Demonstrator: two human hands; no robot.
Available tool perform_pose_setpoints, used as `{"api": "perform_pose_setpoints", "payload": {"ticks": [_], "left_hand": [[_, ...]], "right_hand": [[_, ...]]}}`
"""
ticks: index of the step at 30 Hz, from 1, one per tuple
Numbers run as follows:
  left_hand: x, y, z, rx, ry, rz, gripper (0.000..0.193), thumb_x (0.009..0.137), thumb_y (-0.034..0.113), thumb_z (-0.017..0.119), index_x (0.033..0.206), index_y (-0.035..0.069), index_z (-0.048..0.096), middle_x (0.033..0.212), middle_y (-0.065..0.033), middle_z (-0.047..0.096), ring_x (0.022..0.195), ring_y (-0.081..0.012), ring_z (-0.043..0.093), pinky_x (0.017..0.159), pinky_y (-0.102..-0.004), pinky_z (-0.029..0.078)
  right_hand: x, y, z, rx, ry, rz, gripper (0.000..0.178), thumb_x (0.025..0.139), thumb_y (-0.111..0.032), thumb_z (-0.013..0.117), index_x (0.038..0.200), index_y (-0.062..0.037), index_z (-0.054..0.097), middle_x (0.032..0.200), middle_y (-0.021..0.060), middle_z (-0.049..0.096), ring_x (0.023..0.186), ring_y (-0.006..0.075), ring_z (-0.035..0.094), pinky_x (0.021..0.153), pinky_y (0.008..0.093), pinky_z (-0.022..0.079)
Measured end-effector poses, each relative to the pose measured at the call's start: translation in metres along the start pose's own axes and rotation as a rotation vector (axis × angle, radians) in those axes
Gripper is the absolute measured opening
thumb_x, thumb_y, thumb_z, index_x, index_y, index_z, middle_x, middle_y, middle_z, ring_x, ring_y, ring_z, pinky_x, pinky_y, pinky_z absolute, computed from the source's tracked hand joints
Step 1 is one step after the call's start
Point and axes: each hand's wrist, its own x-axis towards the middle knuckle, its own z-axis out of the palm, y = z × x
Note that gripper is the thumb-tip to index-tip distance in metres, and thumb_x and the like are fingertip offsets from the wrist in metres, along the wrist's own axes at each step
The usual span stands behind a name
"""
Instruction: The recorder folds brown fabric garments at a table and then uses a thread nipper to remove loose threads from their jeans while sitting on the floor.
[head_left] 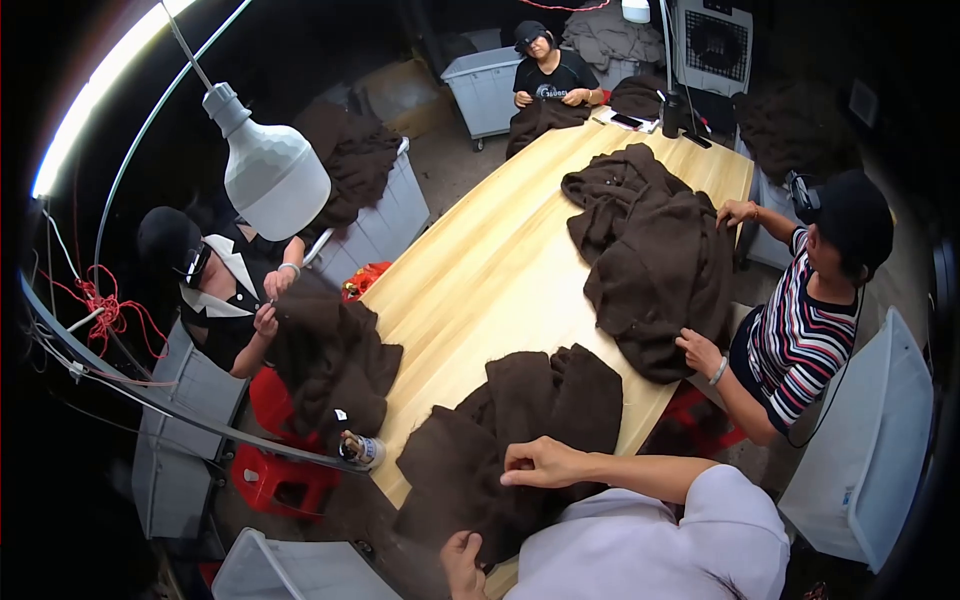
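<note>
A dark brown knitted garment (465, 460) lies rumpled over the near end of the wooden table (470, 270), part of it hanging toward me. My right hand (545, 463) is above its middle, fingers curled in and thumb and forefinger drawn together. Whatever that pinch holds is too small to make out. Lower down, at the near edge of the cloth, my left hand (463, 562) is closed with the fingertips on the fabric. My body and white sleeve cover part of the garment's near right side.
A glass jar (362, 450) holding small tools stands at the table's left corner. Co-workers handle brown garments at left (335, 350), far end (540, 120) and right (660, 270). Grey bins (850, 450) and red stools (285, 480) surround the table. A large bulb (275, 180) hangs at upper left.
</note>
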Motion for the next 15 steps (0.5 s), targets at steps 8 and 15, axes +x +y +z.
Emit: {"api": "perform_pose_setpoints", "payload": {"ticks": [8,15], "left_hand": [[-0.011,0.057,0.053,0.447,-0.206,0.190,0.009,0.077,-0.007,0.071,0.084,-0.002,0.067,0.079,0.0000,0.063,0.071,-0.0057,0.055,0.066,-0.0184,0.043],[0.008,0.012,0.033,0.122,-0.023,0.167,0.009,0.082,-0.004,0.069,0.090,-0.003,0.066,0.084,-0.0037,0.065,0.074,-0.0090,0.059,0.069,-0.0214,0.048]], "right_hand": [[0.009,-0.022,0.014,-0.003,-0.458,-0.456,0.032,0.086,-0.032,0.068,0.088,-0.0005,0.062,0.089,0.0111,0.058,0.082,0.0286,0.059,0.071,0.0371,0.045],[0.005,-0.022,0.023,-0.062,-0.302,-0.181,0.024,0.087,-0.026,0.065,0.091,-0.0032,0.060,0.074,0.0120,0.059,0.071,0.0290,0.059,0.065,0.0395,0.043]]}}
